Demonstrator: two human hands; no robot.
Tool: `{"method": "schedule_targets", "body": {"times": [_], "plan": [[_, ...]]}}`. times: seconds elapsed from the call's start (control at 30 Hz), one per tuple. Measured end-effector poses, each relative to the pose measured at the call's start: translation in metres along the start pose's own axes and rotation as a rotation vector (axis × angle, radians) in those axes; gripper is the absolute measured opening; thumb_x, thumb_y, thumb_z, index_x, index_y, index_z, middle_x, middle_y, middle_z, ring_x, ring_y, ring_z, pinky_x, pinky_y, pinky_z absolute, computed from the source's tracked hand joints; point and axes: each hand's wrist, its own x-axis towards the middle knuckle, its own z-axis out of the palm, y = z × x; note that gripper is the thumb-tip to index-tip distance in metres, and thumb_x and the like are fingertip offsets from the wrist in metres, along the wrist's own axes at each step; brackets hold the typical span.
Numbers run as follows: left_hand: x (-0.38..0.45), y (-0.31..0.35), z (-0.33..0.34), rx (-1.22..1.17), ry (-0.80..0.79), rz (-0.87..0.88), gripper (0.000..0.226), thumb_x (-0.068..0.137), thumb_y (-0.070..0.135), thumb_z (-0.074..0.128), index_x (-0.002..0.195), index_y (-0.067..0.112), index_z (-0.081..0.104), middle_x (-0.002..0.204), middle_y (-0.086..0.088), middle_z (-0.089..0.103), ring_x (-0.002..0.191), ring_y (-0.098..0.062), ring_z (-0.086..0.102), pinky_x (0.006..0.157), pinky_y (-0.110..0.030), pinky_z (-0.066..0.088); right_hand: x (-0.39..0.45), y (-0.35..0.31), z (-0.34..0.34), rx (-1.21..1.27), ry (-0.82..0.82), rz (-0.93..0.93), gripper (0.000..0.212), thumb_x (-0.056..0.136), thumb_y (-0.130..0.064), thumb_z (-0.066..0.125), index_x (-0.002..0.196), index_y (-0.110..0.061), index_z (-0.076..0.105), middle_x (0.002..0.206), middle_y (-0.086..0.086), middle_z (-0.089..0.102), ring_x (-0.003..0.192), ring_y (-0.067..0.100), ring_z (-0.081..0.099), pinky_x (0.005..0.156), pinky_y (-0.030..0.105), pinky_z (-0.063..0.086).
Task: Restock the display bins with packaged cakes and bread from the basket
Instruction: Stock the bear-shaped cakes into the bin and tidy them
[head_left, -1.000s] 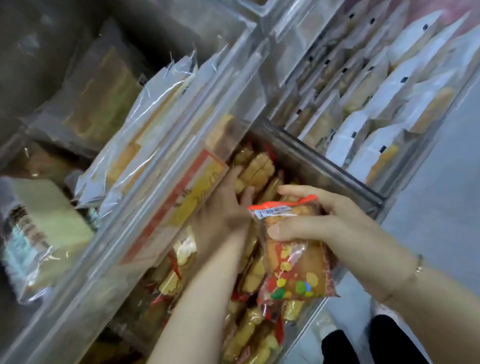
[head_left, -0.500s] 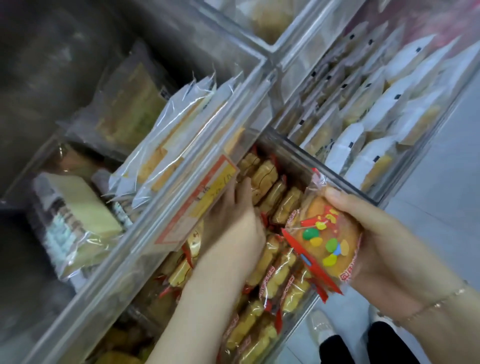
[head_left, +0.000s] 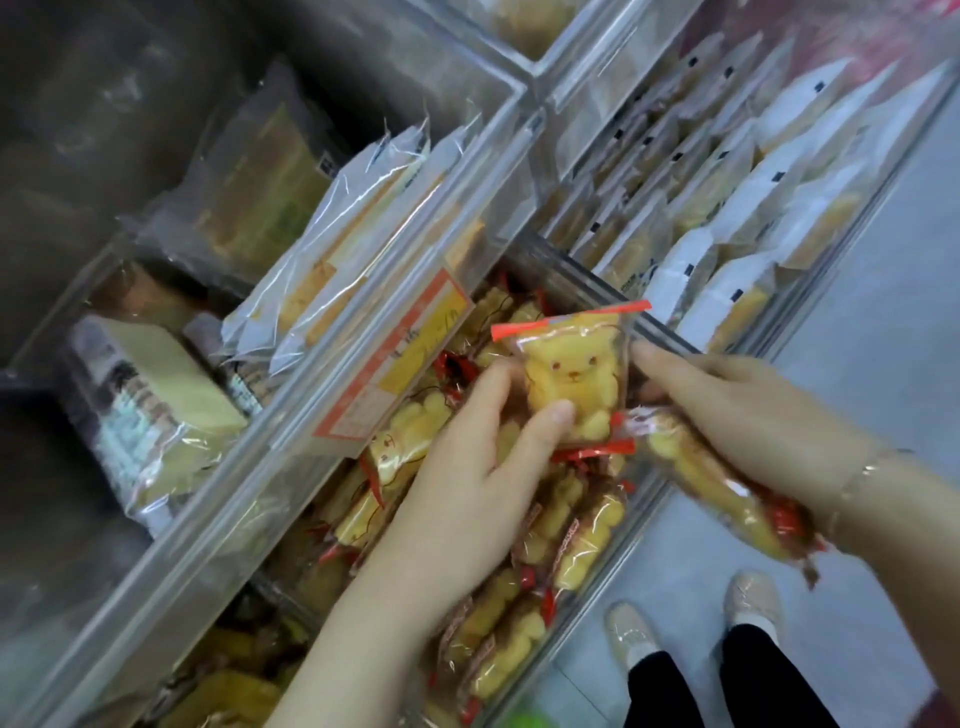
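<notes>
You have a pale yellow bear-shaped cake (head_left: 569, 384) in a clear wrapper with orange-red sealed ends, its face dotted with small dark red eyes and nose. The packets in the clear bin (head_left: 597, 597) below it are the same yellow with red trim, and the label (head_left: 395, 358) on the upper bin's front edge is yellow with an orange-red border. Toward the top right corner you see white-and-clear packs (head_left: 753, 208) with small black marks over golden bread, above a grey floor (head_left: 883, 291).
</notes>
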Motion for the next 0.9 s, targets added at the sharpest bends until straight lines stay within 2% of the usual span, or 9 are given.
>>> {"method": "schedule_targets", "body": {"times": [0.13, 0.27, 0.37, 0.47, 0.53, 0.6, 0.67, 0.73, 0.9], "plan": [[0.006, -0.006, 0.001, -0.162, -0.059, -0.235, 0.017, 0.096, 0.046, 0.047, 0.108, 0.043, 0.058, 0.096, 0.02, 0.07, 0.083, 0.005, 0.065, 0.065, -0.012, 0.049, -0.005, 0.006, -0.016, 0.187, -0.029, -0.091, 0.014, 0.074, -0.036, 0.066, 0.085, -0.032, 0.074, 0.064, -0.007, 0.071, 0.053, 0.008, 0.064, 0.06, 0.027, 0.044], [0.017, -0.016, 0.002, -0.116, -0.028, -0.332, 0.04, 0.086, 0.063, 0.05, 0.114, 0.037, 0.061, 0.101, 0.018, 0.07, 0.093, 0.002, 0.065, 0.082, -0.023, 0.051, 0.003, 0.008, 0.001, 0.33, -0.21, -0.027, 0.014, 0.08, -0.019, 0.065, 0.089, -0.024, 0.074, 0.066, 0.011, 0.072, 0.059, 0.022, 0.069, 0.047, 0.024, 0.053], [0.028, -0.02, 0.003, 0.149, 0.043, -0.394, 0.045, 0.081, 0.073, 0.046, 0.113, 0.041, 0.051, 0.107, 0.027, 0.059, 0.095, 0.009, 0.054, 0.078, -0.016, 0.041, 0.014, 0.009, 0.023, 0.325, -0.169, 0.047, 0.011, 0.083, -0.022, 0.067, 0.092, -0.019, 0.071, 0.074, 0.01, 0.073, 0.069, 0.024, 0.069, 0.067, 0.035, 0.058], [0.04, -0.026, -0.002, 0.168, 0.023, -0.418, 0.049, 0.088, 0.057, 0.051, 0.133, 0.042, 0.037, 0.126, 0.015, 0.054, 0.11, -0.005, 0.054, 0.092, -0.027, 0.044, 0.027, 0.007, 0.034, 0.283, -0.01, -0.02, 0.008, 0.081, -0.023, 0.07, 0.089, -0.023, 0.069, 0.068, -0.006, 0.071, 0.068, 0.011, 0.067, 0.071, 0.024, 0.055], [0.042, -0.031, -0.005, 0.104, 0.021, -0.381, 0.069, 0.086, 0.044, 0.063, 0.142, 0.042, 0.023, 0.134, 0.016, 0.045, 0.12, -0.004, 0.048, 0.104, -0.032, 0.039, 0.028, 0.01, 0.034, -0.05, 0.147, -0.225, 0.016, 0.082, -0.031, 0.067, 0.097, -0.034, 0.063, 0.068, -0.016, 0.064, 0.07, 0.005, 0.062, 0.067, 0.024, 0.051], [0.039, -0.034, -0.007, 0.113, 0.056, -0.293, 0.087, 0.079, 0.035, 0.073, 0.146, 0.042, 0.018, 0.13, 0.023, 0.042, 0.115, 0.01, 0.043, 0.103, -0.02, 0.036, 0.021, 0.006, 0.033, -0.586, 0.324, -0.437, 0.031, 0.084, -0.041, 0.059, 0.113, -0.047, 0.053, 0.084, -0.019, 0.054, 0.08, 0.011, 0.059, 0.056, 0.027, 0.043], [0.033, -0.033, -0.006, 0.193, 0.089, -0.2, 0.077, 0.077, 0.037, 0.074, 0.138, 0.05, 0.029, 0.119, 0.03, 0.05, 0.107, 0.018, 0.045, 0.091, -0.004, 0.037, 0.017, 0.002, 0.032, -0.841, 0.387, -0.597, 0.031, 0.084, -0.04, 0.056, 0.114, -0.047, 0.052, 0.094, -0.015, 0.051, 0.075, 0.016, 0.06, 0.046, 0.02, 0.028], [0.029, -0.031, -0.004, 0.293, 0.165, -0.144, 0.045, 0.079, 0.042, 0.071, 0.117, 0.051, 0.048, 0.108, 0.031, 0.056, 0.1, 0.016, 0.051, 0.082, -0.004, 0.041, 0.014, -0.004, 0.03, -0.826, 0.352, -0.599, 0.031, 0.084, -0.039, 0.056, 0.115, -0.043, 0.055, 0.101, -0.014, 0.052, 0.073, 0.017, 0.06, 0.046, 0.021, 0.032], [0.028, -0.025, 0.006, 0.193, 0.408, -0.307, 0.031, 0.072, 0.057, 0.069, 0.096, 0.052, 0.05, 0.096, 0.038, 0.056, 0.09, 0.018, 0.05, 0.069, -0.012, 0.039, 0.018, 0.005, 0.017, -0.291, 0.299, -0.225, 0.026, 0.079, -0.035, 0.061, 0.105, -0.029, 0.063, 0.093, -0.009, 0.066, 0.079, 0.01, 0.058, 0.065, 0.025, 0.044]]}}
